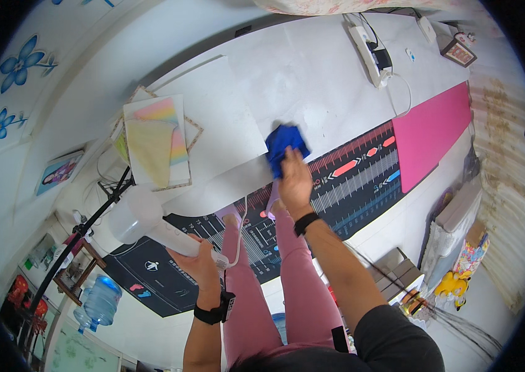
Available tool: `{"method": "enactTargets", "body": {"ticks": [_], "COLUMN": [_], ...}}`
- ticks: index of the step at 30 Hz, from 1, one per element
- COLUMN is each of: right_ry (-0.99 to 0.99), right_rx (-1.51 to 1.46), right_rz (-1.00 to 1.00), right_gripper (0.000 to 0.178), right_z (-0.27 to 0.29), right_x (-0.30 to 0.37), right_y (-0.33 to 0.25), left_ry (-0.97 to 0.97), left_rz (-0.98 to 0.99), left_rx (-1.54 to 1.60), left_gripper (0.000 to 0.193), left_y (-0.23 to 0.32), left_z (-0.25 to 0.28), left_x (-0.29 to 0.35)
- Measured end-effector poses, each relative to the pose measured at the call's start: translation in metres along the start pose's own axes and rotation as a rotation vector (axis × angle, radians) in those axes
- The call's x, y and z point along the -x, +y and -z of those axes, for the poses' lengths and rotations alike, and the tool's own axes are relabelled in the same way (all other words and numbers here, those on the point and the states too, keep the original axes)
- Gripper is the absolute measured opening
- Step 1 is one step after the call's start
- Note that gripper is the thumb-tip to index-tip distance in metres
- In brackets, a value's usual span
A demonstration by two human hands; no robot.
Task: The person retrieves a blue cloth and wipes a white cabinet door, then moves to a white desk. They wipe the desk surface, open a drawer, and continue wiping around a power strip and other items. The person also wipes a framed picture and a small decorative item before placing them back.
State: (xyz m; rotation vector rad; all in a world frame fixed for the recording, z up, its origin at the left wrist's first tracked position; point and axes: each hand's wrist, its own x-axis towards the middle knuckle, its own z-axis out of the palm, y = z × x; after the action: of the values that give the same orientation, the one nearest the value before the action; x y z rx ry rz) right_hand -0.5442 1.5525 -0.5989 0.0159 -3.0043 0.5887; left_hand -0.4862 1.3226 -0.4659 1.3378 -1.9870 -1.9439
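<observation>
My right hand (295,186) is closed on a crumpled blue cloth (285,144), which lies against the front edge of the white tabletop (312,74). The fingers partly cover the cloth's near end. My left hand (197,263) grips the handle of a white hair dryer (135,214), whose wide round head points away to the left, below the tabletop's left end. From the handle's lower end a white cord (241,232) loops up toward the table edge.
Papers and a yellow sheet (151,146) lie at the tabletop's left. A white power strip (365,56) with a black plug sits at the back right, near a small picture frame (459,53). Below are a black printed mat (355,208), a pink sheet (433,133) and a blue water jug (101,301).
</observation>
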Motion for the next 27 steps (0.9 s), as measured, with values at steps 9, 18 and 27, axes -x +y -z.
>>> {"method": "enactTargets", "body": {"ticks": [9, 18, 27], "right_ry": [-0.379, -0.386, -0.130], "right_rx": [-0.268, -0.051, 0.032], "right_rz": [0.253, -0.073, 0.193], "right_gripper": [0.021, 0.023, 0.044], "right_z": [-0.046, 0.004, 0.010], "right_x": [0.040, -0.006, -0.113], "right_y": [-0.179, -0.009, 0.029], "left_ry": [-0.043, -0.115, -0.256], "left_rz": [0.032, 0.071, 0.147], "left_rx": [-0.059, -0.116, -0.077], "left_gripper": [0.074, 0.082, 0.076], "left_y": [0.005, 0.009, 0.018], "left_z": [0.030, 0.027, -0.008], "left_x": [0.008, 0.004, 0.005]}}
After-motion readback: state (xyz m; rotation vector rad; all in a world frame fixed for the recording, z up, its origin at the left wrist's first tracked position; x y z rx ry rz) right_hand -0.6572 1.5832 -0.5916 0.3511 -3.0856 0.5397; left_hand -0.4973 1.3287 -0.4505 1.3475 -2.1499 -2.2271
